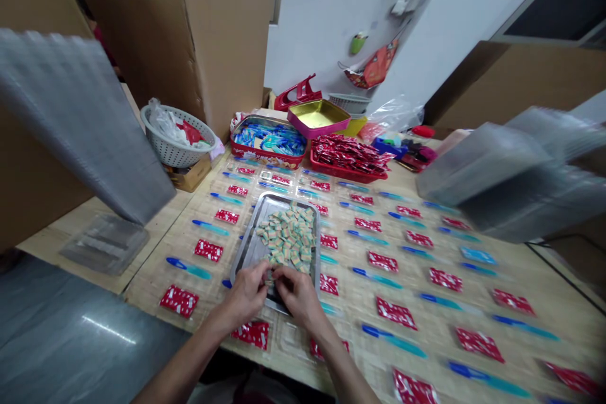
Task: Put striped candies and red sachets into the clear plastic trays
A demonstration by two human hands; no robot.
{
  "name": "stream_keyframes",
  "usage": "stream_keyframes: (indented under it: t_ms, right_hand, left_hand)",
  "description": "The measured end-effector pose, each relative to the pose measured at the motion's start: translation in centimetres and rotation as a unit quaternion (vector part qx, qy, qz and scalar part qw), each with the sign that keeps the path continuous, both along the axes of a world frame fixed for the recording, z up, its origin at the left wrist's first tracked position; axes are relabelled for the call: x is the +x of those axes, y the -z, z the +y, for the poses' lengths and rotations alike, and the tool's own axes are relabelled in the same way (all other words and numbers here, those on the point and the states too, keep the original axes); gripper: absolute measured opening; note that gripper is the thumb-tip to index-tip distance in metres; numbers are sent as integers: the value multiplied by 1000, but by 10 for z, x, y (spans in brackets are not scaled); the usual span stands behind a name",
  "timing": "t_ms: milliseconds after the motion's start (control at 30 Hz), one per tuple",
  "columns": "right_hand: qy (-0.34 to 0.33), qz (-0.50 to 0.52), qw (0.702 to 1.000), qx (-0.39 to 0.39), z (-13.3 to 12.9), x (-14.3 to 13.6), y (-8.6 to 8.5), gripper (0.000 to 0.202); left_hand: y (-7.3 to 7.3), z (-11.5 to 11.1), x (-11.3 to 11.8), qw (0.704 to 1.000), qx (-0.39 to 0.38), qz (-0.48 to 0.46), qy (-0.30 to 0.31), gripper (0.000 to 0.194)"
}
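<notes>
A shallow metal tray (240, 265) holds a heap of small square beige-and-green pieces (290, 235). Over its near end, my left hand (247, 293) and my right hand (298, 297) come together with fingers pinched. Their fingertips meet beside the heap, and whatever lies between them is too small and hidden to make out. Around the tray, clear plastic blister shells lie in rows on the wooden table (156, 265). Most hold a red printed packet (178, 300) and a slim blue-and-teal pen-like tool (188, 268); a nearby shell (296, 339) sits between my forearms.
Behind stand a red tin (267, 160) of blue packets, a red tray (348, 172) heaped with red packets, and a pink-and-gold tin (318, 115). A grey basket (177, 153) is at left. Tall stacks of clear shells rise at left (85, 120) and right (492, 170).
</notes>
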State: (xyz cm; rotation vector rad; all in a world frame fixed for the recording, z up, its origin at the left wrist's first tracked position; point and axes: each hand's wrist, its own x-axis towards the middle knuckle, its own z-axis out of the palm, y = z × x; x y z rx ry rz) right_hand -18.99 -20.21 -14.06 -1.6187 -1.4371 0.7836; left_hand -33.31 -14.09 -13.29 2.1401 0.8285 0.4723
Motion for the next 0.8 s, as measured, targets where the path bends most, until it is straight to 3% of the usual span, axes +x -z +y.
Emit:
stream_keyframes:
  t_ms: [367, 500, 667, 800]
  right_hand:
    - [-45, -29, 998, 27, -2, -3, -8, 28]
    - [-60, -70, 994, 63, -5, -3, -6, 30]
    - [-96, -186, 972, 102, -1, 2, 15, 24]
    - [-128, -204, 965, 108, 4, 7, 17, 21]
  left_hand:
    - [-11, -2, 4, 1000, -29, -11, -5, 38]
    - [0, -2, 7, 999, -44, -12, -21, 44]
    - [18, 2, 9, 999, -38, -28, -10, 57]
    - [22, 4, 8, 998, -45, -29, -14, 59]
